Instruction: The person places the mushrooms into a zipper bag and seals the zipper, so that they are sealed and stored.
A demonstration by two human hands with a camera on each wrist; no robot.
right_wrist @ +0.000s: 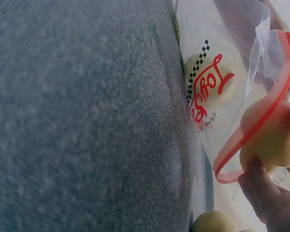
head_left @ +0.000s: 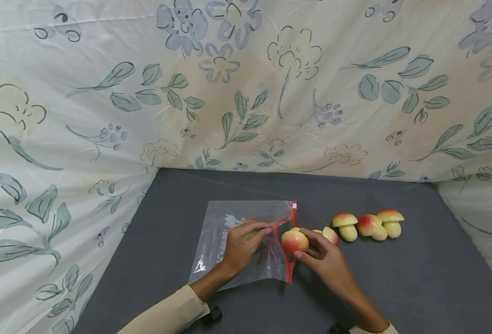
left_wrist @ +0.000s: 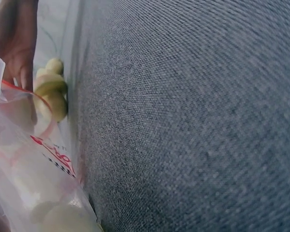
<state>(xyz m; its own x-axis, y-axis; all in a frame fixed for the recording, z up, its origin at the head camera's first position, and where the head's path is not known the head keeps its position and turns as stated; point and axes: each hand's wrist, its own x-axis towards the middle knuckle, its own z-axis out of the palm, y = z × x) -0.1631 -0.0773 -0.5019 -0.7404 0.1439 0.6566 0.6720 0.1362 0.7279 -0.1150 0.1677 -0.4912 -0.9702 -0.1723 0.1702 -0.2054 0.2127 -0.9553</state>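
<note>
A clear zip bag with a red-edged mouth lies on the table, its mouth parted toward the right. My left hand pinches the upper film near that mouth. In my right hand is a toy mushroom with a red-and-yellow cap, held between thumb and fingers right at the opening. The right wrist view shows the held mushroom partly behind the red strip. Inside the bag, a pale rounded piece shows through the printed film; the left wrist view also shows a pale piece there.
To the right of the bag, several toy mushrooms sit in a loose row, including one upright mushroom and another at the far end. One mushroom is partly hidden by the right hand. A dark grey table meets a floral cloth behind.
</note>
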